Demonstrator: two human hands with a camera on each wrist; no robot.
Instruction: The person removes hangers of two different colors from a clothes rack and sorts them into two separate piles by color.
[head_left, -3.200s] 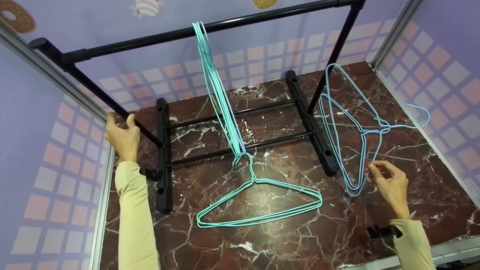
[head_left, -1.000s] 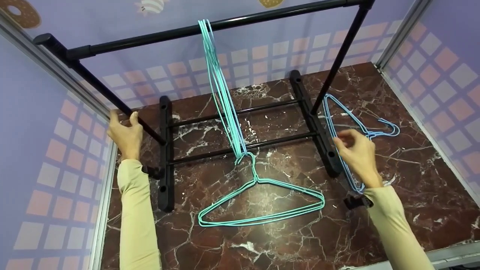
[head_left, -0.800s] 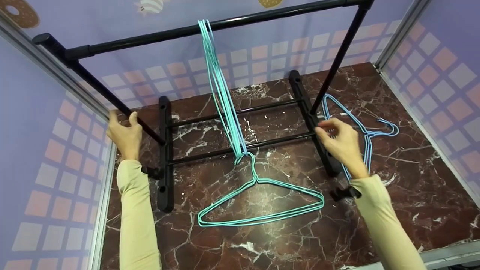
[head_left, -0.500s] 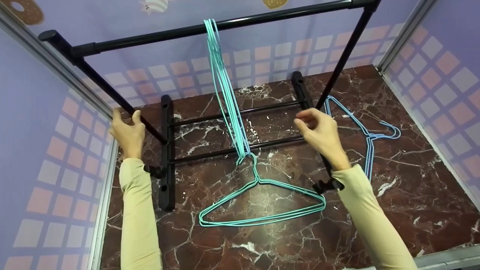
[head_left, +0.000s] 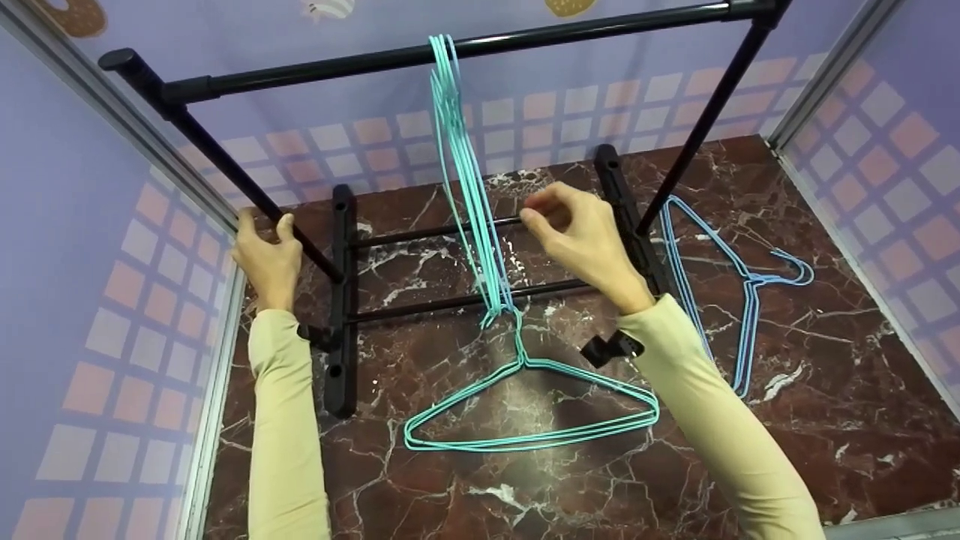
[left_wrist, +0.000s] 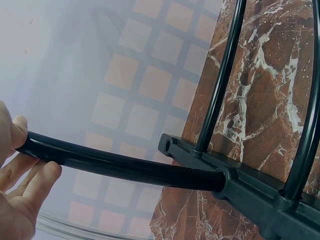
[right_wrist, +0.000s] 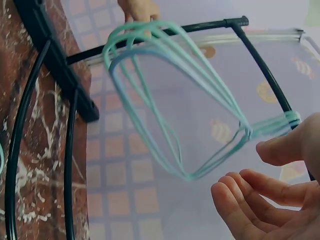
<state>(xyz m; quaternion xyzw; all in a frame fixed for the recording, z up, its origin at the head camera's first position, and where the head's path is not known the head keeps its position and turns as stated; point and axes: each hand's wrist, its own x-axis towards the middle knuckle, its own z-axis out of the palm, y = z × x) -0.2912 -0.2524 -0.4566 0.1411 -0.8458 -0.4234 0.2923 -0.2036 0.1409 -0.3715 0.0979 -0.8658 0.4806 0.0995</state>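
Observation:
My left hand (head_left: 268, 259) grips the left post (head_left: 225, 165) of a black clothes rack, low down; in the left wrist view its fingers and thumb curl round that post (left_wrist: 125, 167). My right hand (head_left: 579, 236) is in the air right of a bunch of turquoise wire hangers (head_left: 471, 187) on the top bar (head_left: 600, 31). Its thumb and fingertips (right_wrist: 227, 197) are apart with nothing between them, close to the hangers in the right wrist view. One hanger in the bunch is blue.
Several turquoise hangers (head_left: 521, 358) lie stacked on the marble-patterned floor (head_left: 502, 510) in front of the rack. Blue hangers (head_left: 752, 281) lie to the right of the rack's right foot (head_left: 611, 172). Patterned walls enclose the left, back and right.
My right hand has laid a blue hanger down with the other blue ones on the right, let go, and moved left to the hanging bunch. My left hand stays on the post.

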